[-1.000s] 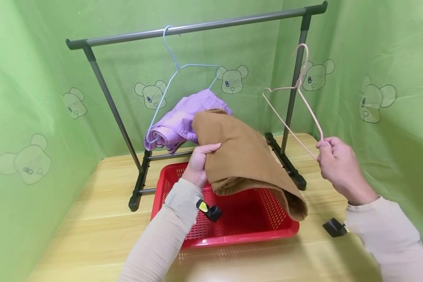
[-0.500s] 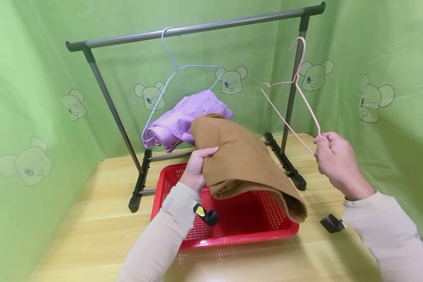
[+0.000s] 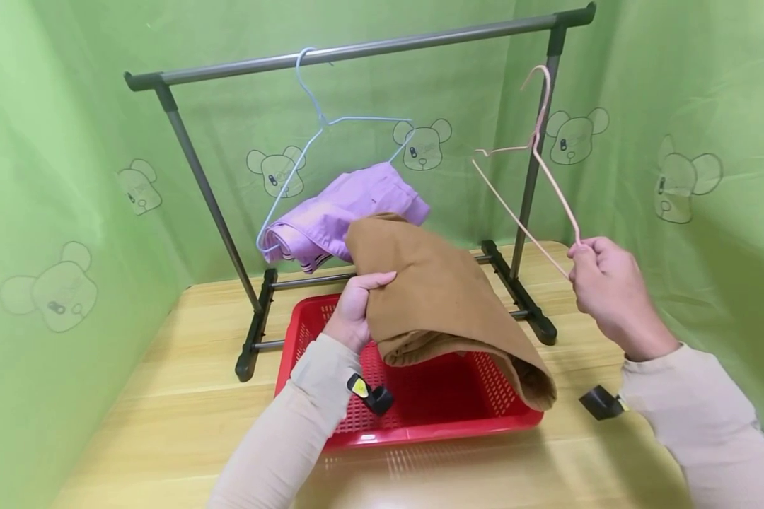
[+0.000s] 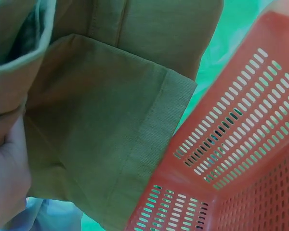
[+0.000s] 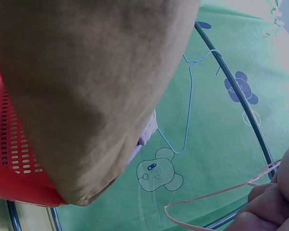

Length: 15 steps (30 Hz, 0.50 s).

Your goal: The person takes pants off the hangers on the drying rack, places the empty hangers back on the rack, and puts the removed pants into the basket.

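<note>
Folded brown pants (image 3: 442, 286) are held over the red basket by my left hand (image 3: 351, 311), whose thumb lies on top of the cloth while its other fingers are hidden beneath. In the left wrist view, a hemmed leg end (image 4: 139, 125) of the pants hangs beside the basket. My right hand (image 3: 610, 297) pinches a thin pink hanger (image 3: 536, 138) at one lower corner, its hook pointing up in front of the rack's right post. Hanger and pants are apart. On the rack's bar, a light blue hanger (image 3: 321, 122) carries a folded purple garment (image 3: 363, 201).
The grey metal clothes rack (image 3: 420, 47) stands behind on the wooden table (image 3: 178, 396). A red perforated basket (image 3: 433, 433) sits in front of it, under the pants. Green curtains (image 3: 32, 184) with bear drawings enclose the back and both sides.
The pants and my left hand have sunk slightly. My right hand has raised the pink hanger a little and tilted it slightly to the left. The purple garment has swung slightly on its hanger.
</note>
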Each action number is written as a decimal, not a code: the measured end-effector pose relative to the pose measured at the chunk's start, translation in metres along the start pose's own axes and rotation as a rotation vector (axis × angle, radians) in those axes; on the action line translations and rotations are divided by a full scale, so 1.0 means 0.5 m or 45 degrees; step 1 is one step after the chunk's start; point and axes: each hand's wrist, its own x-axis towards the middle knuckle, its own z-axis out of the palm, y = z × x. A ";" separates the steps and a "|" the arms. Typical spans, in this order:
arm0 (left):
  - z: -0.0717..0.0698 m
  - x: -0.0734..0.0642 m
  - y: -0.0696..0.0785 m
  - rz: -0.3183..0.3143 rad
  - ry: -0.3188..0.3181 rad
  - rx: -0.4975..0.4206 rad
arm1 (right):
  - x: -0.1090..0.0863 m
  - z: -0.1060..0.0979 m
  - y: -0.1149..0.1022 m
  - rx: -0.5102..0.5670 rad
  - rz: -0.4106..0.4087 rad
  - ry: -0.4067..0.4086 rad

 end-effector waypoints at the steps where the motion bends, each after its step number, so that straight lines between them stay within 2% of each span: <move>1: -0.001 -0.001 -0.001 -0.003 0.005 0.003 | 0.000 0.000 -0.001 0.001 0.000 -0.004; 15: 0.003 -0.018 -0.004 -0.055 0.049 0.016 | 0.003 0.001 -0.007 0.048 -0.005 0.011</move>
